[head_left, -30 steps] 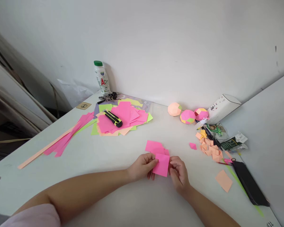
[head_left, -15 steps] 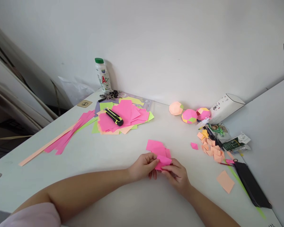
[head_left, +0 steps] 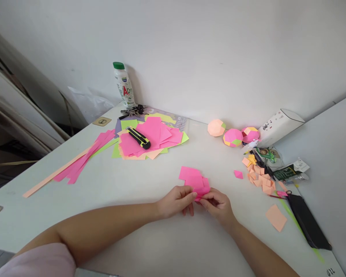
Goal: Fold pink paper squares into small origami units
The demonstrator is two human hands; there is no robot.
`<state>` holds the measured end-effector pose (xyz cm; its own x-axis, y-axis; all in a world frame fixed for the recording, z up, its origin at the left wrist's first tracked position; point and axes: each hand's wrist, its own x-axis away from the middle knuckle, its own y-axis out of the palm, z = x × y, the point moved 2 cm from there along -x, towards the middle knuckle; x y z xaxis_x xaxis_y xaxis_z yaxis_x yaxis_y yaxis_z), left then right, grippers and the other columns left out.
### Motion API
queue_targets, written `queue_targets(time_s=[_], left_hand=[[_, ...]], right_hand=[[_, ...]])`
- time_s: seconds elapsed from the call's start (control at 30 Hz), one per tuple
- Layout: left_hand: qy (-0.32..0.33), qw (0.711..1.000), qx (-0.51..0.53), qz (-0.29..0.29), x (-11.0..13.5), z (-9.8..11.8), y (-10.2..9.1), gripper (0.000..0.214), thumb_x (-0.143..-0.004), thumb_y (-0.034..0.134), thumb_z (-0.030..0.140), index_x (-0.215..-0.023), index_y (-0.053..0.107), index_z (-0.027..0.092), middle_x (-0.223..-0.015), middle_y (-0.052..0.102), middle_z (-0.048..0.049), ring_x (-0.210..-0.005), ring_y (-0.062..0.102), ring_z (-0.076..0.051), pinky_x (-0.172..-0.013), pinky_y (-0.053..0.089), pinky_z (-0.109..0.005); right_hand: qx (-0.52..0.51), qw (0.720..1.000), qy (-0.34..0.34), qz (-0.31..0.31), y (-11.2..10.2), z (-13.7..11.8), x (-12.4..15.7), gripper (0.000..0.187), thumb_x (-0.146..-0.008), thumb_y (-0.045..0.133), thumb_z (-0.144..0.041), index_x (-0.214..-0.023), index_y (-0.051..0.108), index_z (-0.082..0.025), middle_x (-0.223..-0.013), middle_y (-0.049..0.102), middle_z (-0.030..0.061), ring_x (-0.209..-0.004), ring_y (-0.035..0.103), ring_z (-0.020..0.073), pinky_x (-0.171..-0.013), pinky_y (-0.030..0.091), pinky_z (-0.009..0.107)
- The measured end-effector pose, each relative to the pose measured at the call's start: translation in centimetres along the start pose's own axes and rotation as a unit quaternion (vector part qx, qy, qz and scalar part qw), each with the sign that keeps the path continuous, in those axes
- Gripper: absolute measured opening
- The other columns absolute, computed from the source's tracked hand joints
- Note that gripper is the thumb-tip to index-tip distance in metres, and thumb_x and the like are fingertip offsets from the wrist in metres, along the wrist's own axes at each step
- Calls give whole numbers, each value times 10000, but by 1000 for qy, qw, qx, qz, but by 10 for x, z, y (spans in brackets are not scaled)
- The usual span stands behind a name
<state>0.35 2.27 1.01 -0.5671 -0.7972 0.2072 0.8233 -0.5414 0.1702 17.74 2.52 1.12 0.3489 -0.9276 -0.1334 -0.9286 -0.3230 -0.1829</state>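
The left hand (head_left: 174,202) and right hand (head_left: 219,207) each pinch a pink sheet (head_left: 201,194) between thumb and fingers — one hand per side. The sheet sits at the near edge of loose pink papers (head_left: 191,175) on the table (head_left: 150,181). A cutter (head_left: 138,137) rests on the paper pile (head_left: 157,132) — well apart from both hands.

The pink square (head_left: 202,192) is now folded over.

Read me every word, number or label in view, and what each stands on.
"AD": on the white bottle; its smaller characters and blue logo are unreadable.
Green packet: lettering too small to read.
Dark marks on the table, near right corner: unclear.
Anything else: too small or blurred.
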Motion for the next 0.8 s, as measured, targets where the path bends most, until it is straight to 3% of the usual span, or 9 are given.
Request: queue_targets(time_s=[0.1,0.23,0.8], left_hand=[[-5,1000,-16,-7,0,0,1,348,-795,551,499,-788,523,152,-698,634,-19,-566,604,-123,-475,428,-219],[-6,1000,-22,1,-1,-3,1,342,-817,520,485,-795,534,144,-840,668,-57,-547,602,-102,-467,431,-217],[-7,1000,-24,-8,-2,-7,1,322,-818,511,474,-761,512,157,-877,675,-52,-568,614,-107,-471,429,-214]], right_hand=[[-4,1000,12,-2,0,-2,0,67,-776,650,-177,-731,692,-204,-712,621,26,-604,574,137,-508,473,248],[-1,1000,28,1,1,-2,0,69,-774,655,-186,-708,678,-194,-653,586,9,-527,536,118,-458,448,241],[0,999,45,18,4,1,4,110,-800,640,-248,-713,633,-181,-618,556,-10,-429,508,95,-395,442,235]])
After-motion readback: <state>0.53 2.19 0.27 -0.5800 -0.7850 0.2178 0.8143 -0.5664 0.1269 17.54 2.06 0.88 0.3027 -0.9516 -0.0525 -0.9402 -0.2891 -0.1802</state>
